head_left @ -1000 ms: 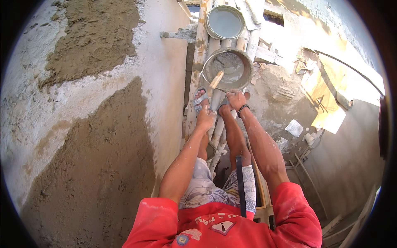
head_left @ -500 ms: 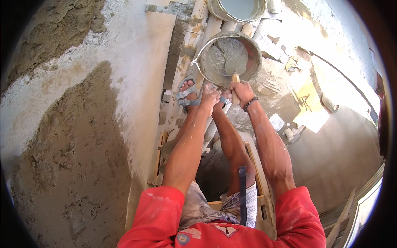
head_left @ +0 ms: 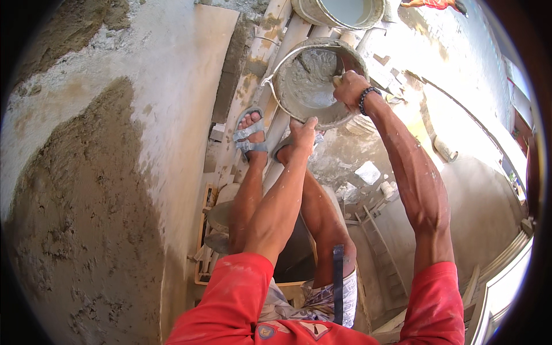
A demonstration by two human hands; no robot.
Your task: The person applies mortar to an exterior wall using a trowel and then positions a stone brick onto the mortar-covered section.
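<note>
A mortar-smeared bucket point(head_left: 282, 95) with a white wire handle point(head_left: 270, 82) stands ahead of me, partly filled with wet grey mortar point(head_left: 310, 75). My left hand point(head_left: 303, 132) is closed on the bucket's near rim, thumb up against its side. Over the right part of the bucket, my right hand point(head_left: 352, 91) is wrapped round the handle of a trowel. Its wooden grip is mostly covered by my fingers, and the blade is hard to make out against the bucket's inner wall.
Beyond stands a second bucket point(head_left: 376, 14) of greyish liquid. Bamboo poles point(head_left: 256, 63) run under my sandalled feet. At left rises a wall point(head_left: 86, 218) partly covered in wet plaster. A ladder point(head_left: 382, 244) lies below right. Another person point(head_left: 434, 3) shows at the top right.
My right hand has moved up and right with the trowel, its wrist turning over the bucket. My left hand has shifted right onto the rim. The view has shifted slightly.
</note>
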